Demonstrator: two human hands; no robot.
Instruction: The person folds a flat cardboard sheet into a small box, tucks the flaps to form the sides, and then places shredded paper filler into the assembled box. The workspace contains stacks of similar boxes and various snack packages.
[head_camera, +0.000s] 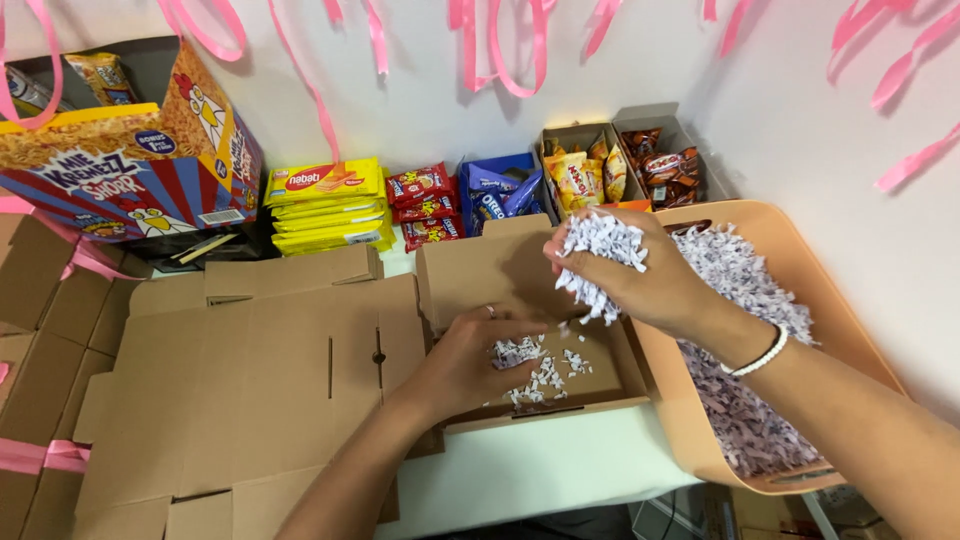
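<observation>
Open cardboard box (520, 330) on white worktop (540, 470). Right hand (640, 275) above box, fingers closed around clump of shredded paper (598, 255). Left hand (475, 355) inside box, fingers spread on scattered shreds (545, 375). Peach bin (800, 270) of shreds right of box.

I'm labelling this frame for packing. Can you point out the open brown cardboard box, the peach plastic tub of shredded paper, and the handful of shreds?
Open brown cardboard box (478, 268): head view, inside of raised lid.
Peach plastic tub (790, 245): head view, far rim.
Handful of white paper shreds (598, 240): head view, clump atop right hand.
</observation>
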